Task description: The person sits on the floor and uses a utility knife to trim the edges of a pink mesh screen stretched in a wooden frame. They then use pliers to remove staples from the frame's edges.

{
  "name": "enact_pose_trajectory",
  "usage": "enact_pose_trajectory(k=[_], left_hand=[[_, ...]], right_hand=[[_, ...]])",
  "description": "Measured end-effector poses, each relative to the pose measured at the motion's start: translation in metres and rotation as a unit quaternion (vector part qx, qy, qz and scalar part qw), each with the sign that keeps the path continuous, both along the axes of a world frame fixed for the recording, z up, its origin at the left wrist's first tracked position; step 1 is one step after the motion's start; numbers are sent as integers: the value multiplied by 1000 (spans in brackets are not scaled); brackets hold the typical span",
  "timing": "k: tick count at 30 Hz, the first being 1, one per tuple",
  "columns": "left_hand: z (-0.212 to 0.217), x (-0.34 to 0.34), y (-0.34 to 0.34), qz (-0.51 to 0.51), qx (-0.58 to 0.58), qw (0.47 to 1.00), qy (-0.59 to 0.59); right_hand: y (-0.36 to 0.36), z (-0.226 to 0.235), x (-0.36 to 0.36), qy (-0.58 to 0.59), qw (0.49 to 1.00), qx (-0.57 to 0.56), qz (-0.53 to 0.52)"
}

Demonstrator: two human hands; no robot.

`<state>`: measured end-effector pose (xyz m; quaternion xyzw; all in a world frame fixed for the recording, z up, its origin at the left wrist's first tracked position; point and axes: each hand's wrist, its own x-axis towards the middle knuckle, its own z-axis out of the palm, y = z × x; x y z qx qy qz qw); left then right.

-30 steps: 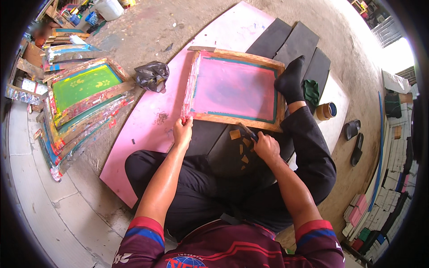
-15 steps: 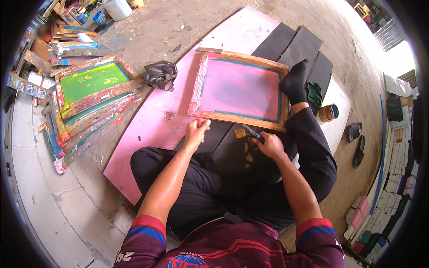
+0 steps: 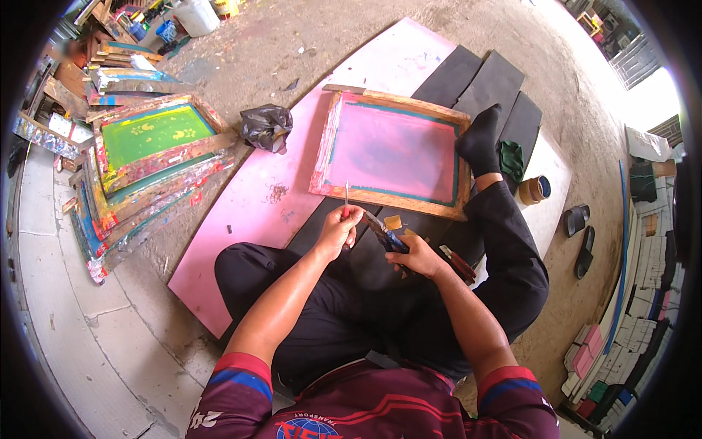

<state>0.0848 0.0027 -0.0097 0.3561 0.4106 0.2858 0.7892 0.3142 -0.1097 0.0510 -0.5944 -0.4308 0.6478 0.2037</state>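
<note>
Left hand: the left hand (image 3: 338,228) is curled tight around a thin tool with a red handle and a slim metal shaft (image 3: 346,199), which points up toward 12 o'clock, just short of the frame's near edge.
Right hand: the right hand (image 3: 415,254) is closed on a dark, paint-smeared tool (image 3: 385,234) whose tip slants toward 10 o'clock, near the left hand.
Frame: a wooden screen frame (image 3: 395,152) with pink-stained mesh lies flat at 12 o'clock from the hands; a black-socked foot (image 3: 479,143) rests on its right rail.
Surface: a pink board (image 3: 241,219) and black mats (image 3: 475,77) on a rough concrete floor (image 3: 307,36).
Surroundings: stacked paint-crusted frames (image 3: 150,157) at 9 o'clock, a crumpled black bag (image 3: 267,126) at 11, a tape roll (image 3: 534,190) at 3.
</note>
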Motion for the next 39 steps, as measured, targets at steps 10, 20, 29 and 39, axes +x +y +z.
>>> enact_pose_trajectory(k=[10,20,29,39], left_hand=[[-10,-10,28,124,39,981,145],[-43,-87,104,426,-63,873,227],[-42,-76,96,433,-91,867,229],[-20,-50,83,390,-66,896,200]], right_hand=[[2,10,30,39,993,-75,-83],[35,4,87,-57,988,-140,15],[58,8,97,-64,984,-165,38],[25,-19,56,-418,907,37,28]])
